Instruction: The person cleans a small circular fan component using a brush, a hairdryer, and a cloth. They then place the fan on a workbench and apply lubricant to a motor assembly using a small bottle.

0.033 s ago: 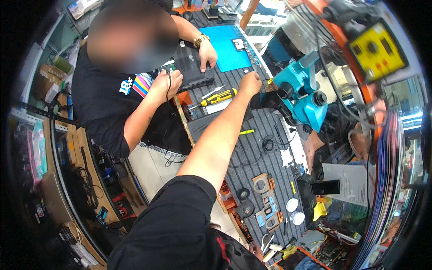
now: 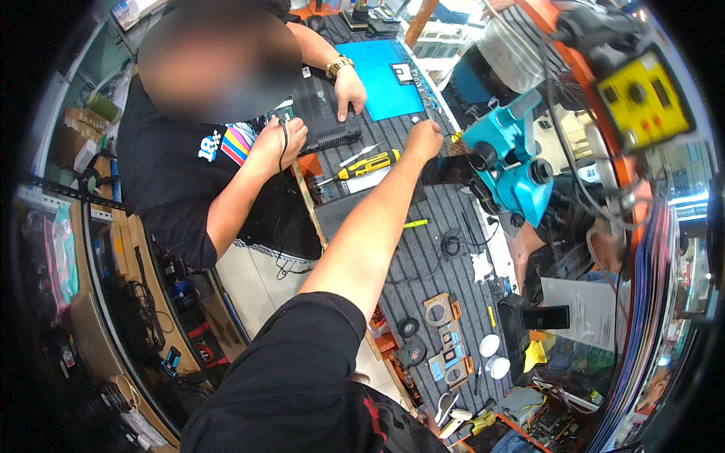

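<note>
My left hand (image 2: pixel 425 140) reaches far across the bench, its fingers curled closed beside the base of a turquoise microscope (image 2: pixel 513 162). Whatever it grips, if anything, is hidden from this side. A dark flat object (image 2: pixel 445 171) lies just right of the wrist. Under the forearm is part of a dark grey vented laptop panel (image 2: pixel 336 215). Left of the hand rests a yellow-and-black screwdriver (image 2: pixel 368 164). Only a sliver of my right hand (image 2: pixel 430 421) shows at the lower edge, near a white-handled tool (image 2: pixel 455 423); its fingers are mostly hidden.
Across the bench, a co-worker's hands (image 2: pixel 349 94) are on an upturned black laptop (image 2: pixel 317 113), one with a dark cable. Beyond lies a blue mat (image 2: pixel 377 79). Copper-coloured heatsink parts (image 2: pixel 449 340), round fans (image 2: pixel 411 352) and a coiled cable (image 2: pixel 451 245) lie nearer.
The view has shifted slightly. My left hand stays closed in about the same spot, and the co-worker's hands keep their places on the laptop.
</note>
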{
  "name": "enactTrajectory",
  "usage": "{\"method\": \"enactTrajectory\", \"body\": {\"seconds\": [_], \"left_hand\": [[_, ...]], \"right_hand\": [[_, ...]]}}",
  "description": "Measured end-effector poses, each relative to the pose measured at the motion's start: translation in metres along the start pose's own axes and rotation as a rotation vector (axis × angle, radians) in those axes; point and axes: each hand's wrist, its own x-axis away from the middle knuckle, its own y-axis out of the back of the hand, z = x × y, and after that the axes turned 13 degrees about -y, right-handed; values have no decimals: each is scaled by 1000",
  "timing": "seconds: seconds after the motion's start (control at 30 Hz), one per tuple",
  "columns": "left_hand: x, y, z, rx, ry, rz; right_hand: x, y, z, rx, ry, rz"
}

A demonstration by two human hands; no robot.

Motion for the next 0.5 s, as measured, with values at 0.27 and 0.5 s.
{"method": "enactTrajectory", "body": {"seconds": [0.27,0.5], "left_hand": [[-76,-50,21,-68,-186,167],[-121,-77,37,-123,-336,683]], "right_hand": [[6,15,59,85,-214,172],[6,20,91,78,-269,227]]}}
